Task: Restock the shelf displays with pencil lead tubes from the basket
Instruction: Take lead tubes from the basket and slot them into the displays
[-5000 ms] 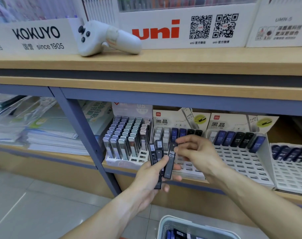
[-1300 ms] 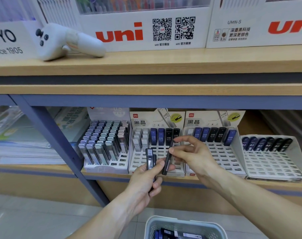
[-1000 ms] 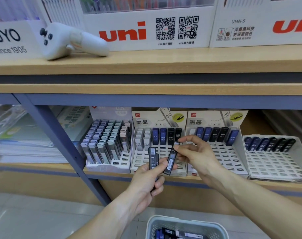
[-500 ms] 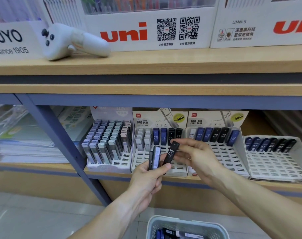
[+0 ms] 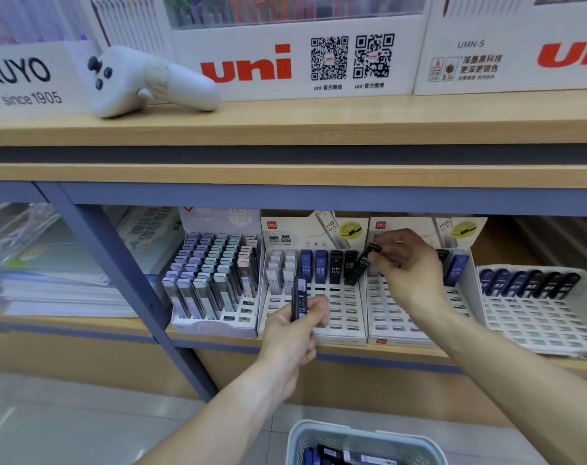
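- since half a second ago the right hand [image 5: 406,263] has carried the black tube [image 5: 362,265] up and right, away from the left hand [image 5: 298,330] and onto the far row of the middle tray [image 5: 313,333].
- right fingers and thumb pinch the tube at its top cap; it's tilted, lower end at the tray's right edge, not seated as far as i can tell.
- left fingers curl round a spare tube bundle [image 5: 299,298], held upright in front of the middle tray.
- handling, my read: light, rigid, smooth plastic, so slippery; lead inside is brittle, don't drop it. grip near the cap and guide the foot into a slot.
- middle tray: far row has white, blue and black tubes, near slots bare.
- left tray [image 5: 214,325] nearly full of pale tubes.
- right tray [image 5: 399,333] partly hidden by the hand; one blue tube shows.
- far-right tray [image 5: 537,327]: one far row of dark tubes.
- basket [image 5: 366,441] near bottom holds more tubes.
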The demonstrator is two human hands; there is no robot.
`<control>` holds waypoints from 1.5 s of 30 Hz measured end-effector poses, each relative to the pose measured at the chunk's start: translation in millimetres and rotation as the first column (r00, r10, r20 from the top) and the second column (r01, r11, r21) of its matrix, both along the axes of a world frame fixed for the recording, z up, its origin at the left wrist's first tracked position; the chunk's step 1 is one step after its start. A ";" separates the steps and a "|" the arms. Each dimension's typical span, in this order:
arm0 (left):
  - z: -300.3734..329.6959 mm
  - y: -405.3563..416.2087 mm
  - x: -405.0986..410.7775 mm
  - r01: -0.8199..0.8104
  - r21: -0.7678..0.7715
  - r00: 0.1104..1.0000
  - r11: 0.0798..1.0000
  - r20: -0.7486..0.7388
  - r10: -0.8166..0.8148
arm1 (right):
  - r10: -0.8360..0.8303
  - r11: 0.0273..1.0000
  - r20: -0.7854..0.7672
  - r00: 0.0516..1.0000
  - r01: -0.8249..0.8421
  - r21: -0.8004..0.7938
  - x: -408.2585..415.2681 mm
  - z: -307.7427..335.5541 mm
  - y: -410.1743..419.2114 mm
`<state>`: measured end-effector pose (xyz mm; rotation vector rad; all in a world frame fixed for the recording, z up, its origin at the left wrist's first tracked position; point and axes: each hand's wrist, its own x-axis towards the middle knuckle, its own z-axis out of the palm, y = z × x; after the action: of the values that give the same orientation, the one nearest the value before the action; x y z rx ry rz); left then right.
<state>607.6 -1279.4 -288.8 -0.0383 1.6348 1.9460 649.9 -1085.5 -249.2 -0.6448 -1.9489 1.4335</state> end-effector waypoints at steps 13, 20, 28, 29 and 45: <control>6.7 4.5 -1.4 0.094 0.177 0.965 0.980 0.225 -0.134 | 0.093 0.875 0.137 0.986 -0.146 0.462 -7.1 -18.9 -0.6; 11.6 3.6 0.8 0.083 0.137 0.983 0.987 0.150 -0.104 | 0.006 0.749 0.237 0.972 -0.161 0.642 -9.7 -21.1 -0.1; 16.9 -3.6 3.1 0.155 0.155 0.970 0.976 0.165 -0.180 | 0.156 0.944 0.271 0.950 -0.223 0.242 0.6 -3.0 -21.1; 16.5 -4.2 3.5 0.162 0.158 0.966 0.974 0.176 -0.190 | 0.275 0.954 0.278 0.920 -0.296 0.039 3.5 -0.7 -27.0; 7.9 -13.5 0.8 0.052 0.219 0.967 0.974 0.233 -0.104 | 0.420 0.860 0.067 0.905 -0.373 -0.349 4.8 2.8 -39.9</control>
<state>608.3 -1292.9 -280.9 -0.1215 1.2485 1.9580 654.7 -1125.4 -246.3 -0.5125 -2.0525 2.0533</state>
